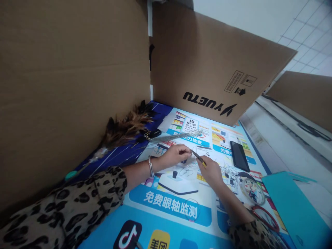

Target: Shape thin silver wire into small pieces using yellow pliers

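My left hand (177, 154) is closed in a pinch over the printed table cover, with a silver bangle at its wrist. What its fingertips hold is too small to make out. My right hand (211, 172) is wrapped round pliers (198, 158) with yellow and black handles. The pliers' tips point up and left, close to the left fingertips; whether they touch cannot be told. Just beyond the hands lies a bundle of thin silvery wires (178, 136). Small whitish loose pieces (228, 172) are scattered right of my right hand.
Tall cardboard panels (207, 62) stand at the left and back. A feather duster (124, 124) and a black key fob (156, 133) lie far left. Rightward are a black phone (239, 155), a clear round coil (262, 193), a red ring (277, 224) and a teal sheet (290, 204).
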Tool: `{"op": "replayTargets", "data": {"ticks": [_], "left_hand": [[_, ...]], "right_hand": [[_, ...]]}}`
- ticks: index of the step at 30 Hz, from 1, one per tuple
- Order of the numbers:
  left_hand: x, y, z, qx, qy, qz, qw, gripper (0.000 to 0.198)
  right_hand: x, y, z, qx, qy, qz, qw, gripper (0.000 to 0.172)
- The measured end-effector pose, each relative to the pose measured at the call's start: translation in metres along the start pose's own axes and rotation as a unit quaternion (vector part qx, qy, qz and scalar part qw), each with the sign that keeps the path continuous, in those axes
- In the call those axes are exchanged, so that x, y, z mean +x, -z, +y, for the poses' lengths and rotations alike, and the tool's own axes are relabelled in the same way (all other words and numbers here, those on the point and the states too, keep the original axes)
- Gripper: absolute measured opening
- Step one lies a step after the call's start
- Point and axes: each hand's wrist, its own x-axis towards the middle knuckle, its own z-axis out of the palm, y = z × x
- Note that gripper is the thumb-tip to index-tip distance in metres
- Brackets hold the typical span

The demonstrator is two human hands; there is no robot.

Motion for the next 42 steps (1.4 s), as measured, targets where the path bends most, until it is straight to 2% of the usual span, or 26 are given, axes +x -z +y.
{"op": "replayTargets", "data": {"ticks": [7,13,18,25,33,42], "left_hand": [[0.000,-0.002,-0.004,-0.007,0.037,-0.008,0.999,0.013],[0.000,-0.003,-0.008,-0.091,0.094,-0.017,0.991,0.017],[-0.003,-0.001,-0.002,-0.169,0.128,-0.037,0.976,0.021],[-0.005,-0.001,0.006,-0.177,0.112,-0.017,0.978,0.018],[-0.007,-0.003,0.004,-0.214,0.146,-0.019,0.966,0.020],[-0.006,0.000,0.005,-0.196,0.126,-0.002,0.973,0.015]], "right_hand": [[-0.001,0.000,-0.004,-0.009,0.008,-0.003,1.000,0.021],[-0.002,0.000,-0.005,-0.002,0.006,-0.003,1.000,0.020],[-0.001,0.000,-0.005,0.025,-0.011,0.000,1.000,0.020],[0.000,0.002,-0.006,0.043,-0.020,-0.010,0.999,0.021],[0.000,0.000,-0.006,0.027,-0.013,-0.006,1.000,0.020],[0.001,0.003,-0.008,0.035,-0.023,-0.018,0.999,0.022]]}}
